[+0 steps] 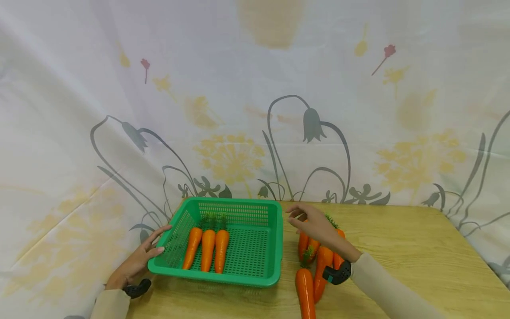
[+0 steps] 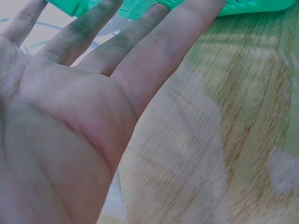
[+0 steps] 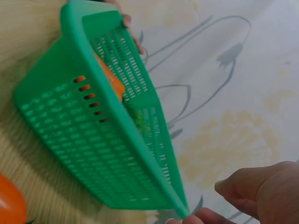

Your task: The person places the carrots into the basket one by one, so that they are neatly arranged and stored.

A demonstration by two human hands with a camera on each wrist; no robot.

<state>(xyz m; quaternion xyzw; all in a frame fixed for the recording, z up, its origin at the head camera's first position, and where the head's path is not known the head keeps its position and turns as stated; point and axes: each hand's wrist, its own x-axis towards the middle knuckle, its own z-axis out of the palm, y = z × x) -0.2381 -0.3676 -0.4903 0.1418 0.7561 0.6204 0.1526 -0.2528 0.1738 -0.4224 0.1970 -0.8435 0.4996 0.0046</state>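
A green plastic basket (image 1: 215,278) with perforated walls holds three orange carrots (image 1: 208,250), lying side by side with leafy tops toward the back. At its left side is my left hand (image 1: 137,261); the fingertips meet the rim, and in the left wrist view the hand (image 2: 70,102) shows its palm with fingers stretched out. My right hand (image 1: 316,223) hovers above a pile of carrots, fingers loosely bent. Seen from the right wrist, this hand (image 3: 266,191) has fingertips right at a rim corner of the basket (image 3: 70,116), thumb held apart, nothing gripped.
Several more carrots (image 1: 305,292) lie heaped on the wood-grain table (image 1: 398,248) to the right of the basket, partly covered by my right forearm. A pale flower-printed cloth (image 1: 239,88) hangs behind the table and along its left side.
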